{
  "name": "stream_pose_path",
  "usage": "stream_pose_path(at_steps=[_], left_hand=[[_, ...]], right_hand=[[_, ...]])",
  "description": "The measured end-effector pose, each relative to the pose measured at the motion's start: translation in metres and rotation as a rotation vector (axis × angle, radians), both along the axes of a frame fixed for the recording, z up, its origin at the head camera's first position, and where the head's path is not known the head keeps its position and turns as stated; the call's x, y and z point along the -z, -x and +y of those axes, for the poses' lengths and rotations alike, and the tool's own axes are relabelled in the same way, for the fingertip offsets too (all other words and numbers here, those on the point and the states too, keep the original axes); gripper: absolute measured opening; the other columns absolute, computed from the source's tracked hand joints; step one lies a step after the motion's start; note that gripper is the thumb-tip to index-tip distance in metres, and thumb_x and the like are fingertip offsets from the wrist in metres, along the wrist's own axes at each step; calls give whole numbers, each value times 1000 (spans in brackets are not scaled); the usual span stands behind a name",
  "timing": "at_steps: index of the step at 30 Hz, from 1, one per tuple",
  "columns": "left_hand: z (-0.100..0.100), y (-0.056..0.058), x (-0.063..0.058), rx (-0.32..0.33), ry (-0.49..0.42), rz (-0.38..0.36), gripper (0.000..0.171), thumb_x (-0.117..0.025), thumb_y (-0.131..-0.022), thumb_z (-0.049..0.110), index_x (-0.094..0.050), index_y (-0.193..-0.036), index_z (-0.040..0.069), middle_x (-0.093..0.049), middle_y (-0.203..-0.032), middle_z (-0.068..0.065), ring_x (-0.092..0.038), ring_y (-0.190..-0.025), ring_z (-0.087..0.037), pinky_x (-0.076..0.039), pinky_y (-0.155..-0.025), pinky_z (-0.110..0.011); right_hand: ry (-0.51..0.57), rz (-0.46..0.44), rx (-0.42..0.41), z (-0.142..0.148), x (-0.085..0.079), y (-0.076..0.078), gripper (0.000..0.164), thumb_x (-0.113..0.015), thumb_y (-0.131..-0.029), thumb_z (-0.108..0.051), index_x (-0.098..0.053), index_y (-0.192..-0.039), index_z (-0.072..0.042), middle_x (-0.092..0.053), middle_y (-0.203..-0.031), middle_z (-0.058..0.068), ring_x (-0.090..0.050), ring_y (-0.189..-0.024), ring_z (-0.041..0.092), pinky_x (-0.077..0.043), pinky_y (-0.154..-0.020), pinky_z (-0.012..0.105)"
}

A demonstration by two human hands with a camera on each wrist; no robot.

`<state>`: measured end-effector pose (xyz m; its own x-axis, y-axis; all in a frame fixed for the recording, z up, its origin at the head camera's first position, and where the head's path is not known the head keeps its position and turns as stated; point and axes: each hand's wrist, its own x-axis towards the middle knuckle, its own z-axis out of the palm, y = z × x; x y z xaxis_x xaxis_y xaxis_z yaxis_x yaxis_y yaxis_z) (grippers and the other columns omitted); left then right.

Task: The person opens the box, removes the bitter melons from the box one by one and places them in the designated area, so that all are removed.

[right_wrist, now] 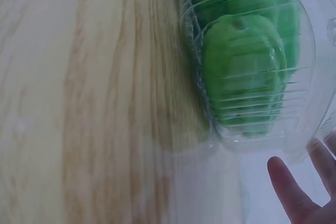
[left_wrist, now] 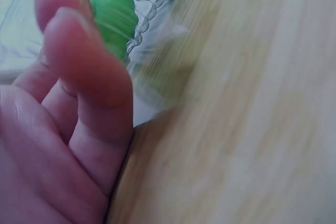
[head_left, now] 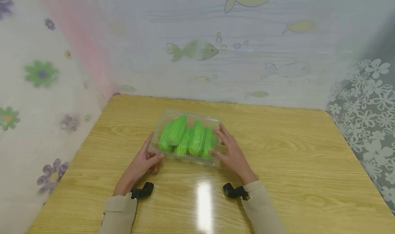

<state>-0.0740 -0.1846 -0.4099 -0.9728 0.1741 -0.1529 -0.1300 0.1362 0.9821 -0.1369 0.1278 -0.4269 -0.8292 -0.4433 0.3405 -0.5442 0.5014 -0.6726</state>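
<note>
My left hand (head_left: 142, 162) holds the near left corner of a clear plastic box (head_left: 191, 116), thumb along the front edge and the other fingers bent against the left end. My right hand (head_left: 232, 155) holds the right end, thumb reaching over the near part and the fingers spread wider, their tips at the side and top. The box sits between my two hands, a little slanted, its right end nearer to me; I can't tell whether its base touches the table or hangs just over it.

Inside, between my fingertips, lie green pods (head_left: 197, 138), at least five, side by side, with one on the left leaning over its neighbour. Every pod I can see is in the box, so I judge the filling done. The lid seems to be over them, but whether it is fastened I can't make out. My fingers are not yet off the box, so the handling of it looks unfinished.

Behind my hands, a black device (head_left: 232, 191) sits at each wrist. Around us spreads the wood-grain table (head_left: 293, 158), and beyond my fingertips stands a fish-painted wall (head_left: 148, 69).
</note>
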Motion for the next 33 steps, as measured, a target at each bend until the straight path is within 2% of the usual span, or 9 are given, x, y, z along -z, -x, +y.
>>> stream_pose_path(at_steps=[6, 15, 20, 22, 24, 26, 28, 29, 33], left_hand=[[0, 0, -2, -25, -1, 12, 79, -57, -88, 20, 0, -144, 28, -54, -82, -33, -50, -50, -24, -47, -50, -39], [-5, 2, 8, 14, -17, 90, 73, -51, -91, 21, -1, -144, 29, -54, -79, -31, -51, -53, -27, -46, -50, -39], [-9, 5, 23, -74, 60, 109, 68, -54, -88, 31, -13, -141, 39, -51, -82, -22, -49, -59, -24, -45, -52, -36], [-10, 5, 26, -119, 134, 108, 66, -55, -86, 38, -17, -139, 44, -52, -94, -16, -50, -68, -23, -46, -58, -36], [-11, 4, 26, -150, 202, 119, 65, -56, -85, 41, -19, -138, 45, -46, -113, -9, -51, -90, -23, -45, -73, -40], [-11, 3, 25, -153, 240, 142, 65, -56, -85, 42, -20, -138, 44, -34, -130, -2, -40, -112, -23, -37, -88, -45], [-11, 3, 23, -145, 231, 155, 64, -56, -85, 40, -20, -139, 42, -19, -141, 5, -23, -126, -22, -25, -97, -51], [-10, 3, 21, -145, 219, 154, 64, -56, -86, 39, -20, -139, 41, -17, -142, 5, -17, -129, -21, -22, -99, -52], [-6, -1, 10, -141, 130, 115, 66, -56, -87, 32, -18, -141, 35, -11, -146, 4, -15, -131, -22, -20, -100, -49]], right_hand=[[-16, 5, -1, 0, -2, 0, 69, -62, -80, -43, -33, -138, -18, -9, -148, 2, -29, -125, 25, -41, -85, 43], [-21, -19, 3, -1, -3, -1, 71, -63, -79, -44, -33, -138, -18, -9, -148, 3, -34, -121, 24, -42, -84, 41], [-7, -27, 2, -1, 0, -1, 71, -64, -78, -42, -34, -138, -18, -8, -148, 2, -35, -119, 23, -42, -84, 40], [-4, -36, 2, -1, 1, -1, 71, -64, -78, -43, -35, -137, -18, -8, -149, 1, -34, -121, 22, -42, -84, 39], [-6, -41, 4, -1, 1, -1, 71, -64, -78, -45, -35, -137, -19, -8, -149, 1, -35, -120, 22, -42, -84, 40], [-11, -46, 8, -1, 1, -1, 71, -63, -77, -46, -36, -137, -18, -7, -149, 0, -37, -118, 23, -42, -83, 41], [-16, -50, 11, -1, 0, -1, 71, -62, -77, -47, -35, -137, -20, -7, -149, 0, -38, -116, 23, -42, -83, 42], [-16, -52, 12, -1, 0, -2, 72, -62, -77, -47, -35, -137, -20, -7, -149, 0, -39, -115, 23, -42, -82, 43], [-12, -66, 13, -2, -1, -4, 72, -64, -77, -46, -34, -137, -22, -7, -149, 1, -39, -114, 23, -42, -82, 43]])
